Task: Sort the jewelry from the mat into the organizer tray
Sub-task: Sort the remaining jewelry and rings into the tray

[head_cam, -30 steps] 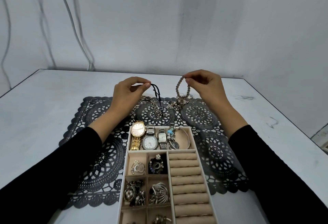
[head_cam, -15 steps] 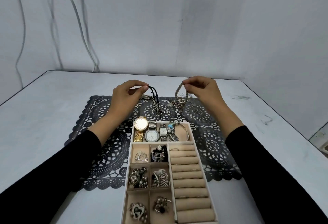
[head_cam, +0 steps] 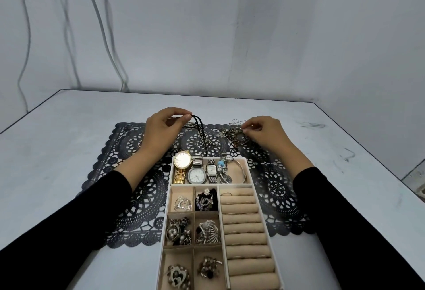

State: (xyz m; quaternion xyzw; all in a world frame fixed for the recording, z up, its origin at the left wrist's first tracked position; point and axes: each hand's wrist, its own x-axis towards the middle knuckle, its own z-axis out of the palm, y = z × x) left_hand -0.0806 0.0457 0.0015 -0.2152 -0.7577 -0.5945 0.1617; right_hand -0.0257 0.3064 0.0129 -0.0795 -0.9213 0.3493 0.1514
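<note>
The left hand (head_cam: 161, 128) is hovering over the far part of the black lace mat (head_cam: 276, 193), thumb and forefinger pinching the top of a black braided cord (head_cam: 199, 126), which is hanging down from the fingertips so that its lower end is trailing onto the mat. The right hand (head_cam: 266, 133) is sitting low at the mat's far right, fingers curled and thumb and forefinger pinching the edge of a beaded bracelet (head_cam: 234, 134) that is lying heaped on the lace. Nearer the person, the organizer tray (head_cam: 165, 220) is lying partly on the mat and partly on the pale tabletop (head_cam: 57, 151). Its far compartment is holding a gold watch (head_cam: 182, 161) beside two silver watches (head_cam: 196, 174) and a bangle, its small left compartments are holding brooches, and padded ring rolls (head_cam: 246, 227) are filling its right side.
</note>
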